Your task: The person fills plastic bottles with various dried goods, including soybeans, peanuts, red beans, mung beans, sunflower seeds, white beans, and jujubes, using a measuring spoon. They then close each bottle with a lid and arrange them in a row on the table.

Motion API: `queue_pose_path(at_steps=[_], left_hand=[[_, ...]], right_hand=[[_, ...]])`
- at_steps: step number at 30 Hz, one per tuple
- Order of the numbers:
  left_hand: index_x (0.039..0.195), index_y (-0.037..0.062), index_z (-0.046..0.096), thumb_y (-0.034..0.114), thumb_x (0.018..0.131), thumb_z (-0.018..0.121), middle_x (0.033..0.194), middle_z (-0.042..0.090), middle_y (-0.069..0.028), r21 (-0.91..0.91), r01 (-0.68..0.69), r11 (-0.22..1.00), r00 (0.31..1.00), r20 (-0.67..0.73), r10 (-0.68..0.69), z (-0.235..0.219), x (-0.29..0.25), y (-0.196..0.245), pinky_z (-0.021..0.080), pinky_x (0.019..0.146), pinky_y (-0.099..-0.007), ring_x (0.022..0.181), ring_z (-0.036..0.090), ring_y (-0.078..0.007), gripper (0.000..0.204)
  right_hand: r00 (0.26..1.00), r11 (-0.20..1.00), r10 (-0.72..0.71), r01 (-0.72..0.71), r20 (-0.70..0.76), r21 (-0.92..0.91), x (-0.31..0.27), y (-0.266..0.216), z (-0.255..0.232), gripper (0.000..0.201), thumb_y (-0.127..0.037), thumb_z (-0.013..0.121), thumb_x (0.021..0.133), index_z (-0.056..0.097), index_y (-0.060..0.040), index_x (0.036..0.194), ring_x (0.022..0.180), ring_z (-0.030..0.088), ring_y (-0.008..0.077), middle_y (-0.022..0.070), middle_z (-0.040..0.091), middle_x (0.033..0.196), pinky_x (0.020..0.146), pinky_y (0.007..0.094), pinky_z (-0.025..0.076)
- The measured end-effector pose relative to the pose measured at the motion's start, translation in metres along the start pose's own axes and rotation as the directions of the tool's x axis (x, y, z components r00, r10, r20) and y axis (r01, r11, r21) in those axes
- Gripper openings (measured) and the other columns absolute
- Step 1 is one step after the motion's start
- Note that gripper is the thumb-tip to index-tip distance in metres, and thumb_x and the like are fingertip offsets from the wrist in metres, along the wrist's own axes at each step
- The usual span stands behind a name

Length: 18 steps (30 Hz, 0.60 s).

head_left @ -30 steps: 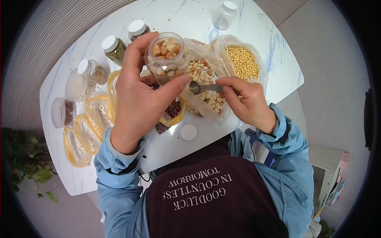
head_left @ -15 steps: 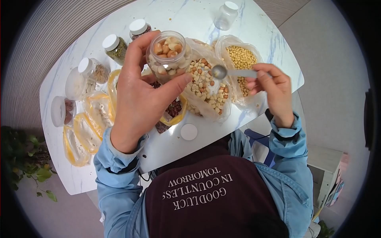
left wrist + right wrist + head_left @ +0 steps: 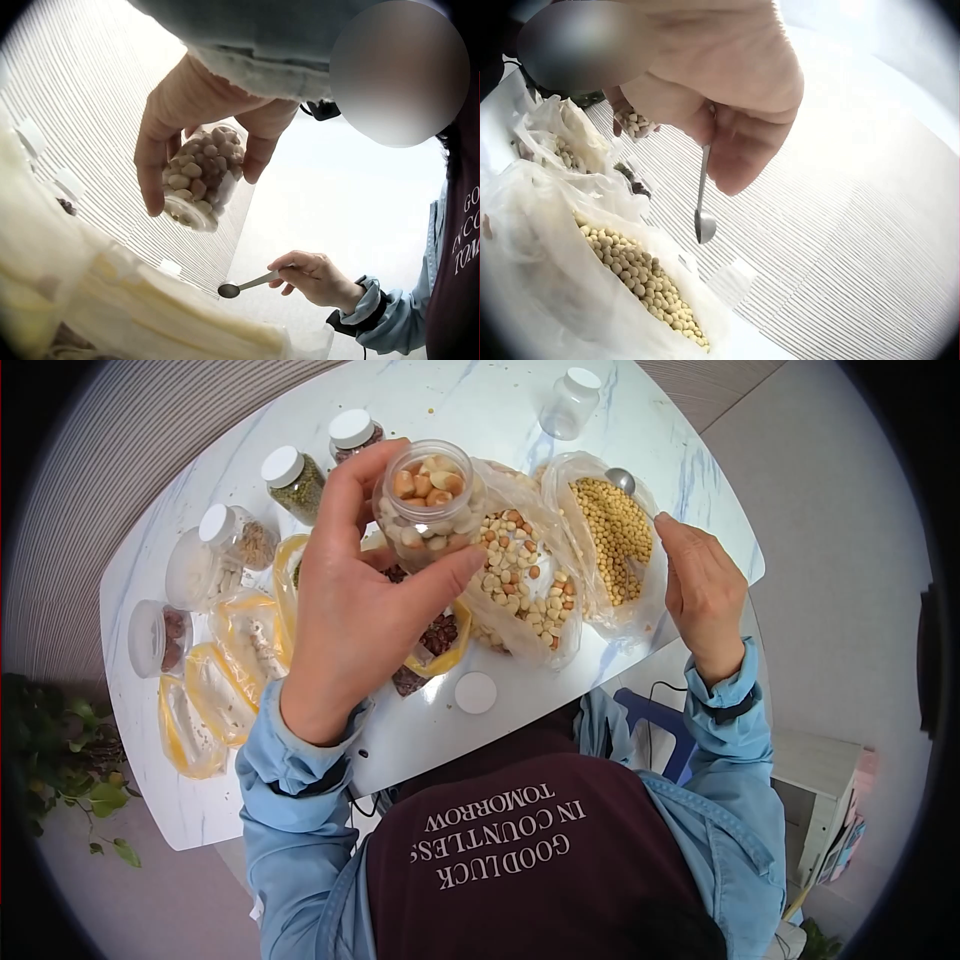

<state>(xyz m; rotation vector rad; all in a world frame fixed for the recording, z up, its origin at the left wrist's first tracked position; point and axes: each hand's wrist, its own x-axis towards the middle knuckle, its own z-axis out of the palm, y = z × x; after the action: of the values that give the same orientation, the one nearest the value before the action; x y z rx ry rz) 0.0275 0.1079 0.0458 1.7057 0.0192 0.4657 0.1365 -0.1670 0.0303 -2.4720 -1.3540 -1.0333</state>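
My left hand (image 3: 365, 595) grips a clear open jar (image 3: 427, 500) filled close to its rim with peanuts, holding it above the table. In my right hand (image 3: 706, 590) the handle of a small metal spoon (image 3: 705, 225) is pinched between thumb and fingers. The spoon's bowl hangs over the far right edge of a plastic bag of soybeans (image 3: 612, 525). A second bag (image 3: 535, 585), of peanuts, lies between the jar and the soybeans. Dark red beans (image 3: 438, 632) show in a yellow-edged bag, partly hidden behind the left hand.
Several white-lidded jars, among them one of green beans (image 3: 292, 482), stand along the left and back of the table. A lidded clear jar (image 3: 570, 405) stands at the far right. A loose white lid (image 3: 476, 693) lies near the front edge. Yellow-edged bags (image 3: 222, 695) lie at left.
My right hand has carried the spoon from beside the jar, across the peanut bag, to the far right side of the soybean bag. The left hand and jar have barely moved.
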Motion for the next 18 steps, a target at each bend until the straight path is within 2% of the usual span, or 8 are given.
queue_pose_path(at_steps=[3, 6, 7, 10, 11, 14, 18], left_hand=[[0.129, 0.0022, 0.040, 0.004, 0.072, 0.075, 0.115, 0.054, -0.0129, -0.002, 0.001, 1.000, 1.000, -0.001, -0.001, 0.000, 0.000, 0.001, 0.056, 0.079, -0.0304, 0.103, 0.059, -0.0184, 0.066], [0.129, 0.0021, 0.040, 0.004, 0.072, 0.075, 0.115, 0.054, -0.0132, 0.010, -0.012, 1.000, 1.000, -0.001, 0.012, 0.000, 0.000, 0.000, 0.056, 0.079, -0.0303, 0.103, 0.059, -0.0185, 0.066], [0.129, 0.0020, 0.040, 0.004, 0.072, 0.075, 0.115, 0.054, -0.0133, 0.030, -0.022, 0.999, 1.000, -0.001, 0.022, 0.000, 0.000, -0.001, 0.056, 0.078, -0.0302, 0.102, 0.059, -0.0185, 0.067], [0.129, 0.0018, 0.040, 0.003, 0.072, 0.075, 0.115, 0.054, -0.0134, 0.019, -0.010, 1.000, 1.000, 0.000, 0.010, 0.000, 0.000, 0.000, 0.056, 0.078, -0.0298, 0.102, 0.059, -0.0183, 0.067], [0.129, 0.0017, 0.040, 0.003, 0.072, 0.075, 0.115, 0.054, -0.0134, 0.005, 0.000, 1.000, 1.000, -0.001, 0.000, 0.000, 0.000, 0.001, 0.056, 0.078, -0.0296, 0.102, 0.059, -0.0182, 0.067], [0.129, 0.0016, 0.040, 0.002, 0.072, 0.075, 0.116, 0.054, -0.0137, -0.008, 0.006, 1.000, 1.000, -0.003, -0.006, 0.000, 0.000, 0.002, 0.057, 0.077, -0.0293, 0.102, 0.059, -0.0179, 0.067], [0.129, 0.0017, 0.040, 0.002, 0.072, 0.074, 0.116, 0.053, -0.0141, -0.009, 0.018, 1.000, 1.000, -0.004, -0.018, -0.001, 0.000, 0.004, 0.057, 0.076, -0.0293, 0.101, 0.059, -0.0180, 0.067]], right_hand=[[0.992, 0.973, 0.126, -0.119, -0.025, 0.198, 0.005, -0.011, -0.004, 0.029, 0.006, 0.061, 0.076, 0.065, -0.0030, 0.104, 0.078, 0.067, 0.0242, 0.0106, 0.068, 0.090, 0.065, 0.0305, 0.053], [0.966, 0.775, 0.227, -0.257, 0.126, 0.577, 0.011, -0.027, 0.001, 0.026, 0.004, 0.061, 0.079, 0.065, -0.0041, 0.104, 0.077, 0.067, 0.0258, 0.0124, 0.068, 0.090, 0.065, 0.0310, 0.053], [0.974, 0.759, 0.185, -0.226, 0.130, 0.611, 0.014, -0.031, 0.005, 0.024, 0.002, 0.061, 0.081, 0.065, -0.0053, 0.104, 0.074, 0.065, 0.0269, 0.0129, 0.066, 0.086, 0.062, 0.0325, 0.052], [0.981, 0.823, 0.093, -0.171, 0.169, 0.542, 0.021, -0.036, 0.020, 0.023, -0.001, 0.060, 0.082, 0.064, -0.0061, 0.104, 0.069, 0.064, 0.0270, 0.0118, 0.065, 0.081, 0.060, 0.0341, 0.051], [0.991, 0.853, 0.049, -0.105, 0.122, 0.511, 0.021, -0.035, 0.027, 0.023, -0.004, 0.060, 0.082, 0.063, -0.0068, 0.105, 0.067, 0.062, 0.0259, 0.0100, 0.063, 0.076, 0.057, 0.0351, 0.049], [0.972, 0.882, 0.014, -0.122, 0.233, 0.456, 0.031, -0.036, 0.026, 0.022, -0.001, 0.060, 0.083, 0.064, -0.0041, 0.105, 0.071, 0.064, 0.0271, 0.0125, 0.065, 0.082, 0.062, 0.0335, 0.051], [0.983, 0.895, -0.039, -0.045, 0.178, 0.444, 0.034, -0.035, 0.035, 0.026, -0.005, 0.059, 0.081, 0.062, -0.0084, 0.107, 0.068, 0.061, 0.0249, 0.0079, 0.063, 0.077, 0.055, 0.0360, 0.048]])
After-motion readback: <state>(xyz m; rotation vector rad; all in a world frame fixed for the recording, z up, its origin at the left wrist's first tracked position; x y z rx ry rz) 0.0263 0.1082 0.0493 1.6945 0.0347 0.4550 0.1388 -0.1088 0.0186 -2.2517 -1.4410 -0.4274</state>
